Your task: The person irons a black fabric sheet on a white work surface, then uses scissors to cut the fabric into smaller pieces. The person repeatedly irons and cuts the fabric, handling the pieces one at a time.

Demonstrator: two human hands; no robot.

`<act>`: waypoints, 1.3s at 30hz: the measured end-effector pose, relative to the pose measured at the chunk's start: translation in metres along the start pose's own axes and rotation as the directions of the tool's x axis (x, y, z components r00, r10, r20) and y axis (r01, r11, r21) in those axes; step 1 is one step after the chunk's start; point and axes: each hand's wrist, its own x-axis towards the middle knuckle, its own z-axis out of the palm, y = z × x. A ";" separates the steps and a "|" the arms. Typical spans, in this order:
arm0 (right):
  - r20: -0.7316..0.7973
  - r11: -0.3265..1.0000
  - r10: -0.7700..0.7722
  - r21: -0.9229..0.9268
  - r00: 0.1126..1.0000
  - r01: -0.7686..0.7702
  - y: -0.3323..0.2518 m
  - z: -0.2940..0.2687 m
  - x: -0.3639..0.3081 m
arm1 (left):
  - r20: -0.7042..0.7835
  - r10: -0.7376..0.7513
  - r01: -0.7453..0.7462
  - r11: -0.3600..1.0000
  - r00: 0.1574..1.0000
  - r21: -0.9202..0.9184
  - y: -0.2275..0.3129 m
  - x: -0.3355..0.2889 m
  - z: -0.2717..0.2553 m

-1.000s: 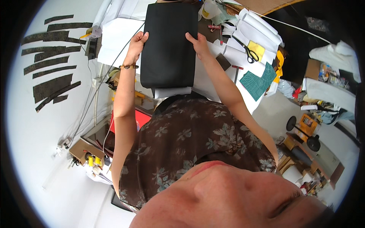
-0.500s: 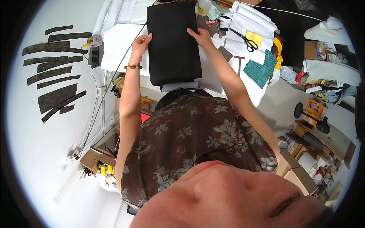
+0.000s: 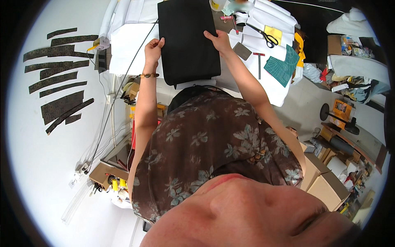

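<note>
A long black piece of folded cloth point(image 3: 189, 45) lies at the front of the table, its rounded fold hanging at the near edge. My left hand point(image 3: 154, 50) pinches its left edge, thumb uppermost; a beaded bracelet is on that wrist. On the opposite edge my right hand point(image 3: 219, 42) grips the cloth, thumb on top and the other fingers mostly hidden underneath. White paper sheets point(image 3: 127, 49) lie under and beside the cloth.
Right of the cloth lie black-handled scissors point(image 3: 269, 40), a yellow pad point(image 3: 273, 33), a dark square point(image 3: 242, 51), a T-shaped ruler point(image 3: 259, 66) and a green cutting mat point(image 3: 283, 66). A tape measure point(image 3: 100, 43) sits at the left. Dark strips point(image 3: 61, 105) hang on the wall.
The whole view has shifted slightly. The cloth's near fold has moved a little up in the picture, and its right side now reaches slightly farther right. Both hands keep their hold.
</note>
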 end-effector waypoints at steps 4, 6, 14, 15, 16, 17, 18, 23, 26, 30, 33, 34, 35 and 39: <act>-0.030 1.000 -0.012 -0.017 0.999 0.012 -0.002 0.000 -0.002 | -0.019 0.010 -0.011 0.997 1.000 -0.080 -0.001 -0.001 0.002; -0.040 0.999 -0.022 -0.043 0.999 0.020 0.000 0.001 -0.002 | -0.030 0.021 -0.024 0.996 0.999 -0.089 -0.003 -0.003 0.001; -0.009 0.999 0.046 0.003 0.999 -0.046 0.010 -0.003 -0.003 | 0.073 -0.171 0.179 0.977 0.983 -0.121 -0.002 -0.003 -0.012; 0.003 0.998 0.052 -0.034 0.999 -0.051 0.009 -0.003 -0.003 | 0.088 -0.203 0.211 0.973 0.975 -0.092 0.003 -0.007 -0.012; -0.002 0.976 0.141 -0.166 0.990 -0.139 0.007 -0.006 -0.001 | -0.009 -0.231 0.231 0.973 0.973 0.002 0.007 -0.010 -0.010; -0.018 0.930 0.227 -0.294 0.974 -0.222 0.003 -0.012 0.000 | -0.107 -0.249 0.259 0.961 0.963 0.094 0.010 -0.015 -0.006; -0.046 0.861 0.303 -0.414 0.952 -0.295 -0.005 -0.017 0.000 | -0.206 -0.252 0.289 0.940 0.946 0.180 0.018 -0.019 -0.002; -0.134 0.965 0.188 -0.157 0.973 -0.209 -0.016 -0.043 0.024 | 0.112 0.631 -0.554 0.564 0.767 0.613 0.060 -0.032 0.043; -0.147 0.886 -0.239 -0.437 0.960 0.154 -0.005 -0.052 0.094 | 0.422 0.588 -0.639 0.223 0.690 0.736 0.047 0.008 0.103; 0.067 0.533 -0.597 -0.711 0.799 0.458 -0.050 -0.016 0.168 | 0.344 0.612 -0.525 0.139 0.712 0.840 0.036 0.038 0.115; 0.308 0.232 -0.660 -0.784 0.685 0.576 -0.071 -0.004 0.260 | 0.326 0.613 -0.517 0.159 0.720 0.841 0.047 0.021 0.115; 0.386 0.121 -0.665 -0.789 0.639 0.602 -0.072 0.000 0.291 | 0.311 0.612 -0.493 0.150 0.727 0.857 0.051 0.019 0.119; 0.463 0.007 -0.657 -0.785 0.594 0.619 -0.068 0.003 0.319 | 0.295 0.609 -0.470 0.147 0.737 0.870 0.054 0.016 0.125; 0.721 -0.221 -0.257 -0.692 0.643 0.687 -0.057 0.044 0.370 | 0.209 0.556 -0.350 0.160 0.804 0.923 0.069 0.004 0.125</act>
